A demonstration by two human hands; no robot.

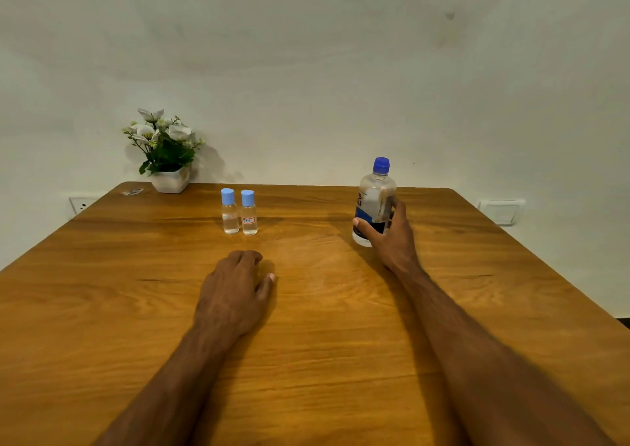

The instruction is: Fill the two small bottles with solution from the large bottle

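Right hand fingers grip the large clear blue-capped bottle upright on the wooden worktop; left hand, fingers loosely curled, rests near two small capped bottles.

On the table, two small bottles stand side by side just left of the frame's centre, with the left hand resting on the tabletop below them. At centre right the large bottle stands upright in the right hand, well apart from the pair. A potted plant sits at the table's far left edge against the wall.
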